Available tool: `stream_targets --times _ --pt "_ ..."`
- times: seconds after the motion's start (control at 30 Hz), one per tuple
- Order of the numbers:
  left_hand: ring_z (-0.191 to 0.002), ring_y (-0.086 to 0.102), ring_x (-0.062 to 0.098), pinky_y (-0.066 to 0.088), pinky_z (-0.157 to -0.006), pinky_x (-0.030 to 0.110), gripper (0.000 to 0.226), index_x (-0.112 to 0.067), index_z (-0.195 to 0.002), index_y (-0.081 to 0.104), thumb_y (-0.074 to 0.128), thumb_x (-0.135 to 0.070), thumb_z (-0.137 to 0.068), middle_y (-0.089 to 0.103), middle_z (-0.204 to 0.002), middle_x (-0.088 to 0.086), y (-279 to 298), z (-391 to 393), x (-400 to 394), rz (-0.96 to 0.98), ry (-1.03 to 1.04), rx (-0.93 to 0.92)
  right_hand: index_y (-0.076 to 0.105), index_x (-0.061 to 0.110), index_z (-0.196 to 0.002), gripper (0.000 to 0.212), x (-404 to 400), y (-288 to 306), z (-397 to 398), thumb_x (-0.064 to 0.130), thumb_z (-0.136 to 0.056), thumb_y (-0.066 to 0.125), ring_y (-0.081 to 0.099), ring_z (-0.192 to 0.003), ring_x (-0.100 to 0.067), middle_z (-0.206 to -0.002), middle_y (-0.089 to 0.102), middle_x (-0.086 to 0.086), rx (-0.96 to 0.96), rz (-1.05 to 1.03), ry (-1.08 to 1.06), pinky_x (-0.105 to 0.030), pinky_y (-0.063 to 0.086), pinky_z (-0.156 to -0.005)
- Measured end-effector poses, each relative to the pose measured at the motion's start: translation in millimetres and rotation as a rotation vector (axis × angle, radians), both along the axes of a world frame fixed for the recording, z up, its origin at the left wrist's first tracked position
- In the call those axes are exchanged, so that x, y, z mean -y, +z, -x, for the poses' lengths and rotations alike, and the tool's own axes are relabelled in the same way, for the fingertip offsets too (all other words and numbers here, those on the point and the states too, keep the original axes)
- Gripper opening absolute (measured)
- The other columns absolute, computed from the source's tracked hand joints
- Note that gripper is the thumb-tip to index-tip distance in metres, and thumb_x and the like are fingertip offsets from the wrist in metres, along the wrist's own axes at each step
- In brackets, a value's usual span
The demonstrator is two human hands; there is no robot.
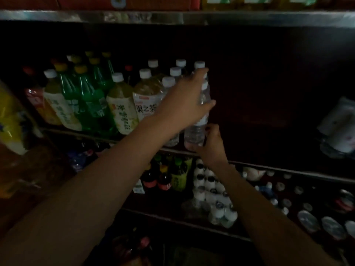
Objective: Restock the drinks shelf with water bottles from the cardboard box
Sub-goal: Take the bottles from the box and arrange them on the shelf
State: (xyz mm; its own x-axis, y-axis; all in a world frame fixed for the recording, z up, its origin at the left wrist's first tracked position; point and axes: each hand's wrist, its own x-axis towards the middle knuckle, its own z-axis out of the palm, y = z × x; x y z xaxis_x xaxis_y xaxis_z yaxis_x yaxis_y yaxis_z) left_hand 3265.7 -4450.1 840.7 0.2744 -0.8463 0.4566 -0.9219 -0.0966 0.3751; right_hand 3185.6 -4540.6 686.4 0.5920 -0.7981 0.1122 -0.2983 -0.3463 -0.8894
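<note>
Clear plastic water bottle (197,129), white screw cap, pale label band at mid-body: upright at the front edge of the dark drinks shelf (269,164), gripped by both hands, upper body and base. Further clear white-capped water bottles (173,77): upright in rows just left of and behind it, the front one touching or nearly so. Shelf space to its right: dark, contents not discernible.
</note>
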Motion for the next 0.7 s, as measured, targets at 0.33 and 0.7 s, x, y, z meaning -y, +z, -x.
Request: stream_targets --times 0.33,0.7 --pt "-0.123 0.046 0.009 0.035 -0.092 0.019 0.069 -0.023 -0.146 0.03 0.066 -0.031 -0.087 0.047 -0.142 -0.004 -30.6 -6.9 -35.9 -0.029 0.003 -0.291 0.033 0.011 -0.14 0.089 -38.8 13.7 74.4 0.046 -0.073 0.078 0.049 -0.123 -0.023 -0.138 0.045 -0.011 -0.066 -0.115 -0.29 -0.024 0.04 -0.085" --pt "-0.134 0.04 0.022 0.037 -0.1 0.028 0.07 -0.021 -0.149 0.026 0.063 -0.027 -0.09 0.037 -0.149 0.0 -88.6 43.5 -126.8 -0.288 -0.058 -0.587 0.048 0.012 -0.131 0.064 -138.0 -1.7 167.3 0.047 -0.082 0.07 0.057 -0.105 -0.019 -0.117 0.058 0.0 -0.14 -0.154 -0.452 -0.025 0.043 -0.07"
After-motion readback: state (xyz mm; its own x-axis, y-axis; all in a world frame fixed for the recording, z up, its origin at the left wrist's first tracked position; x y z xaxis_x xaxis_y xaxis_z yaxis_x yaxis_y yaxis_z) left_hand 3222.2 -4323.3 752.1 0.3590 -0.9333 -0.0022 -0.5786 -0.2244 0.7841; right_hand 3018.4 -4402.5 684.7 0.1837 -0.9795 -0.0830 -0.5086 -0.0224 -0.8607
